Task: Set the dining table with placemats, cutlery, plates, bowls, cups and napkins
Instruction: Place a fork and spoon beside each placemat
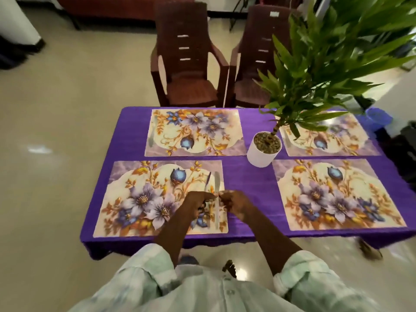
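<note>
Several floral placemats lie on the purple tablecloth (243,176). On the right side of the near left placemat (144,199) lies a table knife (216,192), pointing away from me. My right hand (234,202) pinches the knife at its middle. My left hand (199,202) grips the handle of another piece of cutlery (207,181), whose end sticks out just left of the knife. A knife (151,137) lies at the left edge of the far left placemat (195,131), and another (287,137) at the left edge of the far right placemat (351,140).
A white pot (262,154) with a tall leafy plant (333,64) stands mid-table between the placemats; its leaves hang over the far right one. Two brown plastic chairs (189,64) stand behind the table. The near right placemat (337,194) is bare. A blue basket (379,118) sits at the far right.
</note>
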The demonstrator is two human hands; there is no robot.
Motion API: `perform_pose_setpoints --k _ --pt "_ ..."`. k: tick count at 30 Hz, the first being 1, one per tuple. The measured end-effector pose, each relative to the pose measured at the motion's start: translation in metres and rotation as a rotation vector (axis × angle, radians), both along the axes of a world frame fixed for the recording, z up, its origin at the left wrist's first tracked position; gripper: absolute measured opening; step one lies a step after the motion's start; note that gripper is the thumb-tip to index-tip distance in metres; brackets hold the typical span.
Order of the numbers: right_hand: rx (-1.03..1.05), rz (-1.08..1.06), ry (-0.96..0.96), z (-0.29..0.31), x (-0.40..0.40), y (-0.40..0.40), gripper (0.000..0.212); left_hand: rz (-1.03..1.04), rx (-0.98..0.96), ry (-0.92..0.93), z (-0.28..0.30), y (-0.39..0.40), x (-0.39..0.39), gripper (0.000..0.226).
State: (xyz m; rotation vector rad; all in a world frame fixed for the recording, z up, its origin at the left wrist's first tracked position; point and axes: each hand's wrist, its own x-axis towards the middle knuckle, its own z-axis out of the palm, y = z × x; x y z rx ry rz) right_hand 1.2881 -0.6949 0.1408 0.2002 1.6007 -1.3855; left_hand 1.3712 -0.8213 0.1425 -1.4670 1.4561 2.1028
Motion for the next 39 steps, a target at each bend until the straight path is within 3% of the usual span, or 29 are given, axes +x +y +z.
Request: perform_pose_setpoints --k 3,11,13,16,18,23,27,39 --pt "0.014 0.011 0.050 -0.001 -0.007 0.005 0.017 -0.006 0.007 0.001 0.006 0.003 -0.007 0.021" --pt "-0.012 -0.059 -0.014 -0.006 -0.011 0.000 0.026 -0.068 -0.040 -0.017 0.001 0.014 -0.025 0.025" --pt "0.098 0.015 0.126 -0.016 -0.014 -0.002 0.020 -0.062 -0.048 -0.049 0.000 0.009 -0.024 0.028" --pt "0.317 0.226 0.557 -0.030 -0.017 -0.009 0.015 0.038 -0.054 -0.012 -0.005 -0.002 -0.020 0.016" --pt "0.381 0.404 0.781 -0.033 -0.014 -0.014 0.025 0.104 -0.050 0.007 -0.008 -0.010 -0.014 0.008" --pt "0.519 0.867 1.080 -0.032 -0.006 -0.021 0.057 0.160 -0.035 -0.017 -0.012 -0.022 -0.004 0.009" --pt "0.600 0.977 1.121 -0.031 -0.008 -0.017 0.057 0.160 -0.022 -0.052 -0.013 -0.021 0.004 0.024" --pt "0.585 0.991 1.065 -0.020 -0.033 0.000 0.064 0.108 -0.033 -0.082 -0.020 -0.018 0.010 0.027"
